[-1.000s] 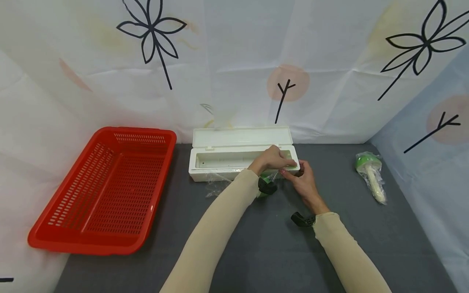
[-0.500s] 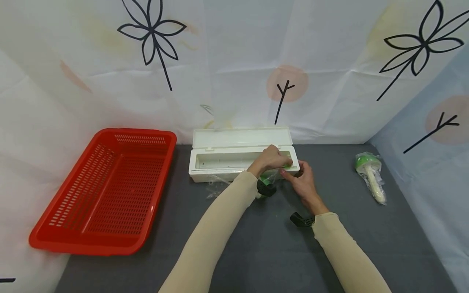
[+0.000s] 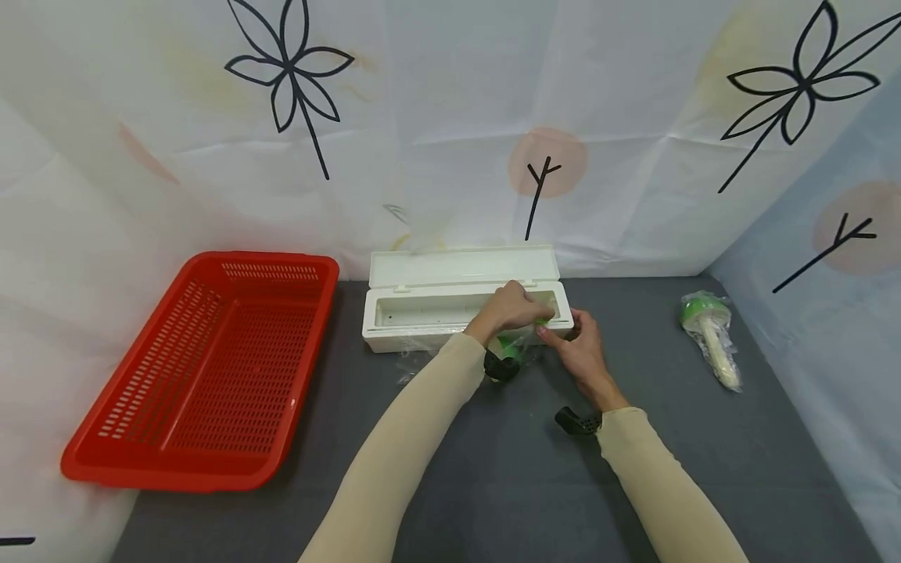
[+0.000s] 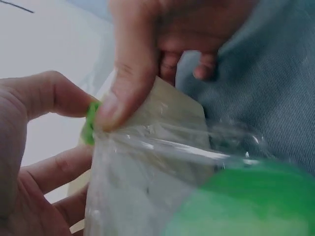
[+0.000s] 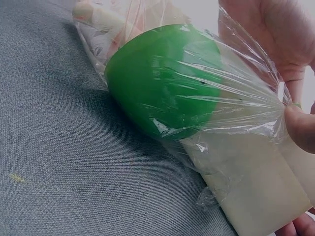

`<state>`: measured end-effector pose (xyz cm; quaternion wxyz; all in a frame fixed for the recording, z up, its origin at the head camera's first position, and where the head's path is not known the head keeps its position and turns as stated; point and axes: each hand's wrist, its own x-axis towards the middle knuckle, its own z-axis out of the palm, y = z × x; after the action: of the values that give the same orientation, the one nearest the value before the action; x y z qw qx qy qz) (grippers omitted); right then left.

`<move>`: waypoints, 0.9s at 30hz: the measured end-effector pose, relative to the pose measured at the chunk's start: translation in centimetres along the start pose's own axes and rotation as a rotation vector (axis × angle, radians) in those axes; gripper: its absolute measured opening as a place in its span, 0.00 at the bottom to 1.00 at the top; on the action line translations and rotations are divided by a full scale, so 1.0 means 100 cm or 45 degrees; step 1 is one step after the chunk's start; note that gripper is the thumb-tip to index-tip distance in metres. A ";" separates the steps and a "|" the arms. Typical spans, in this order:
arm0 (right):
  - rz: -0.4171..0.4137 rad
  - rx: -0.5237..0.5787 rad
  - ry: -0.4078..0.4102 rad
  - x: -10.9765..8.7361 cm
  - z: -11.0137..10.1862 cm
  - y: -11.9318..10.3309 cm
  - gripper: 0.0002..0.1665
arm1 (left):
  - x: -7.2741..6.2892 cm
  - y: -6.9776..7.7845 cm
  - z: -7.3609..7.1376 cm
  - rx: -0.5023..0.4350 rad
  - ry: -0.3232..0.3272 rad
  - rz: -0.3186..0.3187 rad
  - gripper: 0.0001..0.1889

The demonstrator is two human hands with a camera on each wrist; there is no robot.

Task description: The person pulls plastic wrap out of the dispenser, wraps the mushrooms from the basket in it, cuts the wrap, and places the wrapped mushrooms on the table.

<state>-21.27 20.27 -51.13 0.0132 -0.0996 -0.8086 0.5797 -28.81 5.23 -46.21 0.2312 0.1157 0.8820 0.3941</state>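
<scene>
A white cling film box (image 3: 404, 341) stands with its lid raised, film hanging over its front edge. My left hand (image 3: 512, 306) is over the box's right part and pinches a small green slide cutter (image 4: 90, 123) at the front edge. My right hand (image 3: 587, 356) grips the box's right end, its thumb (image 5: 301, 129) pressing the film (image 5: 246, 98) there and fingers beneath. Under the film in front of the box lies a green-domed thing (image 5: 165, 81), partly hidden by my left wrist in the head view.
A red slotted basket (image 3: 310, 367) sits at the left of the grey table (image 3: 521, 485). On the right lies a film-wrapped, mushroom-shaped thing (image 3: 711, 336) with a green cap and pale stem. A patterned white cloth (image 3: 450, 156) hangs behind the box.
My left hand has slid a little to the left along the box's front edge with the green slide cutter. My right hand keeps its grip on the box's end.
</scene>
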 end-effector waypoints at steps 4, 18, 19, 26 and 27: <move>0.004 -0.004 -0.003 0.000 0.002 0.000 0.37 | -0.002 -0.003 -0.002 0.007 0.010 -0.010 0.29; 0.025 0.023 -0.036 -0.002 0.000 0.001 0.41 | -0.024 -0.039 -0.033 -0.128 -0.059 0.060 0.27; 0.027 0.025 -0.034 -0.002 -0.001 0.001 0.41 | -0.027 -0.044 -0.037 -0.129 -0.063 0.075 0.27; 0.019 0.010 -0.052 -0.003 -0.002 0.002 0.41 | -0.049 -0.069 -0.059 -0.135 -0.041 0.172 0.23; 0.015 0.010 -0.057 -0.003 -0.002 0.001 0.41 | -0.052 -0.072 -0.060 -0.121 -0.027 0.181 0.22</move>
<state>-20.95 20.42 -51.18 -0.0078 -0.0915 -0.8059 0.5849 -27.50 -5.36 -46.44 0.2172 0.1710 0.8493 0.4498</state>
